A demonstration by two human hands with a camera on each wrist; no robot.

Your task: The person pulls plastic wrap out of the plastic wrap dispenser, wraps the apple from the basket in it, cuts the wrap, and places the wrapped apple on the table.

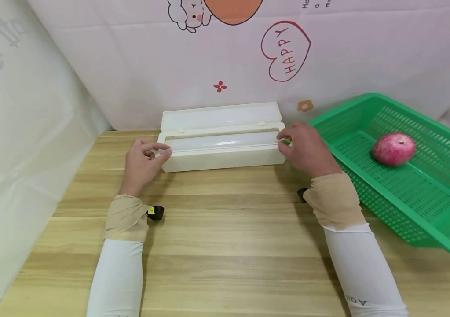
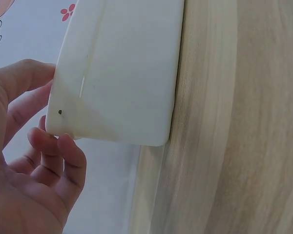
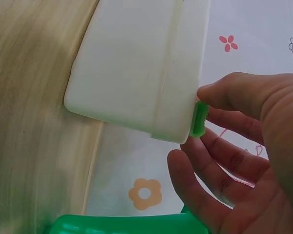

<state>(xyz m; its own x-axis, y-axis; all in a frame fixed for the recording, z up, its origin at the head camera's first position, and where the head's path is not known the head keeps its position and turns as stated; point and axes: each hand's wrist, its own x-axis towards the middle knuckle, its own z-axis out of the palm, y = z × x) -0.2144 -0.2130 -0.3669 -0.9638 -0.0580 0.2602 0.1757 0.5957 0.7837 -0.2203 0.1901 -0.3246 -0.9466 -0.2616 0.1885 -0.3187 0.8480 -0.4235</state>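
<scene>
A long white cling film dispenser (image 1: 225, 159) lies on the wooden table by the back wall, its lid (image 1: 221, 115) tipped back. Inside, a pale, glossy surface shows through the opening. At its left end my left hand (image 1: 142, 163) grips the corner with thumb and fingertips, as the left wrist view (image 2: 39, 161) also shows. On the opposite end sits a small green slide cutter (image 3: 199, 118), which my right hand (image 1: 305, 147) pinches between thumb and forefinger. The other right fingers bend loosely around the dispenser's end.
To the right, a green plastic basket (image 1: 367, 193) holds a pink-red round fruit (image 1: 394, 149) and stands close to my right forearm. A printed cloth (image 1: 129, 66) hangs behind the dispenser. Bare wooden tabletop (image 1: 225, 246) stretches between my forearms.
</scene>
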